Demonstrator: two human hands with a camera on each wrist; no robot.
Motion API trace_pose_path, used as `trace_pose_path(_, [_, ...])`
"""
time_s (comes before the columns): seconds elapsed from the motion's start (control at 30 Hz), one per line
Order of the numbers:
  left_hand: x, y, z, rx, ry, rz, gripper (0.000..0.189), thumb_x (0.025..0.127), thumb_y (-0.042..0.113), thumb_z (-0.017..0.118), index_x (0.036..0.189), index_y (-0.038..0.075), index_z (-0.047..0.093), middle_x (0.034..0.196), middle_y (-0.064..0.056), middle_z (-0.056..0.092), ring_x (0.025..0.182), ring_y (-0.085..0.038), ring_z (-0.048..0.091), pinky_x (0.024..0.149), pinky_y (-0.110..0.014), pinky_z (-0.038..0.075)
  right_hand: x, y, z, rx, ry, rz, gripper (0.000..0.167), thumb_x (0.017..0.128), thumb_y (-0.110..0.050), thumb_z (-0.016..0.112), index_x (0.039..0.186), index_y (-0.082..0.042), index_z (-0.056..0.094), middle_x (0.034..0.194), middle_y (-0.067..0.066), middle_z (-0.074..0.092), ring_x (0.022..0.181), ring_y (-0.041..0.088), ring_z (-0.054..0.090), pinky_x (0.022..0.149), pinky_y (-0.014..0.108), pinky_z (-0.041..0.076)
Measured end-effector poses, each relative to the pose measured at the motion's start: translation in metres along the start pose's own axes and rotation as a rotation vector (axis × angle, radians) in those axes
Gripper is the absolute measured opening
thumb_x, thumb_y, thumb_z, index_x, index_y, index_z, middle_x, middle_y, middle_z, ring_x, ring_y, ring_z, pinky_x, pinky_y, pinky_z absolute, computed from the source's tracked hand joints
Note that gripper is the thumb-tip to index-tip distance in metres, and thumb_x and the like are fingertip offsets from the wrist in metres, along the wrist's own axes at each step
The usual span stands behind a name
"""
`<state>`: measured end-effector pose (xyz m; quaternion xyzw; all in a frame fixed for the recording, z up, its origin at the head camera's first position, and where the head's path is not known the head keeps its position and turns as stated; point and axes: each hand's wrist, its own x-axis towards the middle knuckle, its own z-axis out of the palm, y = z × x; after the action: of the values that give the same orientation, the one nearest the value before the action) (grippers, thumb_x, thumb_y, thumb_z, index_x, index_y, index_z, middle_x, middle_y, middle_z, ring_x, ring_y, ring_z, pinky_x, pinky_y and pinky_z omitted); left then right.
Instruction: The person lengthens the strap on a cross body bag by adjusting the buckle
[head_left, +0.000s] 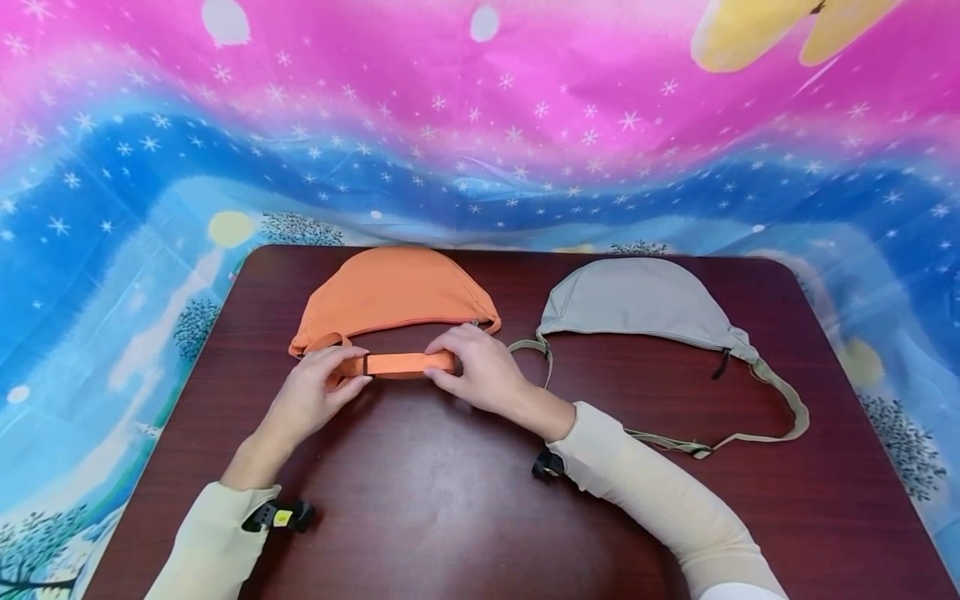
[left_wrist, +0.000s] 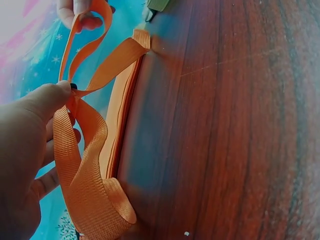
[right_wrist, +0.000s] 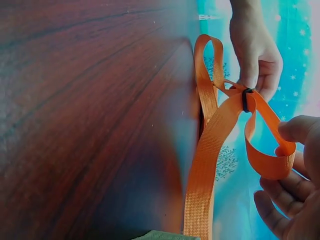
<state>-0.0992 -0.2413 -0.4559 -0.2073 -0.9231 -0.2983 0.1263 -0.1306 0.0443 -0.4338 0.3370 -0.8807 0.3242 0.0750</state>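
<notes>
An orange half-moon bag [head_left: 397, 287] lies at the table's back left, its zipper edge toward the hands. Just in front of it, its orange strap [head_left: 397, 363] is held up between both hands. My left hand [head_left: 311, 392] pinches the strap beside a black slider buckle [right_wrist: 246, 100], thumb against fingers. My right hand [head_left: 483, 367] pinches the looped end of the strap, thumb on one side and fingers on the other. In the left wrist view, more strap [left_wrist: 85, 200] hangs in folds below the left hand.
A grey half-moon bag [head_left: 637, 300] lies at the back right, with its strap [head_left: 791, 408] curving over the dark wood table [head_left: 450, 500]. Behind the table hangs a pink and blue printed cloth [head_left: 480, 150]. Black wrist devices [head_left: 281, 517] sit at both cuffs.
</notes>
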Motion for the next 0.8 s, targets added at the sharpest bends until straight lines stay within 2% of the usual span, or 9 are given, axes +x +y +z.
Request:
trace_pose_path(0.17, [-0.001, 0.0, -0.001, 0.001, -0.008, -0.005, 0.045, 0.079, 0.011, 0.088, 0.12, 0.006, 0.069, 0.106, -0.013, 0.069, 0.091, -0.028, 0.062, 0.083, -0.05, 0.057, 0.002, 0.001, 0.0, 0.023, -0.04, -0.018, 0.026, 0.089, -0.033, 0.079, 0.11, -0.019, 0.072, 0.108, -0.007, 0.069, 0.098, 0.011, 0.057, 0.082, 0.031, 0.049])
trace_pose_path(0.3, [-0.001, 0.0, -0.004, -0.01, 0.007, -0.016, 0.045, 0.08, 0.01, 0.087, 0.121, 0.006, 0.069, 0.109, -0.015, 0.07, 0.089, -0.028, 0.063, 0.08, -0.05, 0.058, 0.004, 0.004, 0.0, 0.041, -0.134, -0.037, 0.052, 0.086, -0.039, 0.083, 0.13, -0.016, 0.065, 0.126, -0.003, 0.065, 0.114, 0.014, 0.056, 0.095, 0.035, 0.048])
trace_pose_path(0.37, [-0.001, 0.002, -0.005, -0.021, 0.013, -0.022, 0.045, 0.08, 0.01, 0.087, 0.121, 0.006, 0.069, 0.113, -0.016, 0.07, 0.091, -0.028, 0.065, 0.081, -0.05, 0.058, 0.005, 0.007, 0.001, 0.042, -0.188, -0.019, 0.067, 0.085, -0.041, 0.084, 0.14, -0.015, 0.057, 0.136, 0.0, 0.061, 0.124, 0.016, 0.054, 0.102, 0.038, 0.046])
trace_pose_path(0.43, [-0.001, 0.002, -0.006, -0.029, 0.015, -0.024, 0.045, 0.08, 0.01, 0.087, 0.121, 0.007, 0.069, 0.112, -0.015, 0.07, 0.091, -0.028, 0.065, 0.082, -0.05, 0.058, 0.006, 0.008, 0.002, 0.044, -0.229, 0.005, 0.073, 0.084, -0.041, 0.084, 0.145, -0.014, 0.053, 0.14, 0.002, 0.058, 0.129, 0.018, 0.051, 0.106, 0.039, 0.043])
trace_pose_path(0.6, [0.0, 0.002, -0.005, -0.048, 0.017, -0.019, 0.045, 0.08, 0.008, 0.087, 0.12, 0.008, 0.069, 0.103, -0.011, 0.07, 0.086, -0.024, 0.063, 0.08, -0.047, 0.058, 0.015, 0.011, 0.007, 0.035, -0.297, -0.004, 0.065, 0.086, -0.035, 0.083, 0.141, -0.014, 0.056, 0.137, 0.002, 0.06, 0.127, 0.019, 0.052, 0.107, 0.039, 0.04])
trace_pose_path(0.8, [0.001, 0.003, -0.002, -0.063, 0.021, -0.015, 0.045, 0.079, 0.008, 0.088, 0.12, 0.008, 0.069, 0.105, -0.01, 0.07, 0.086, -0.023, 0.063, 0.081, -0.047, 0.058, 0.024, 0.009, 0.019, 0.015, -0.327, -0.012, 0.058, 0.087, -0.038, 0.082, 0.136, -0.018, 0.061, 0.129, -0.004, 0.065, 0.121, 0.016, 0.056, 0.1, 0.038, 0.041])
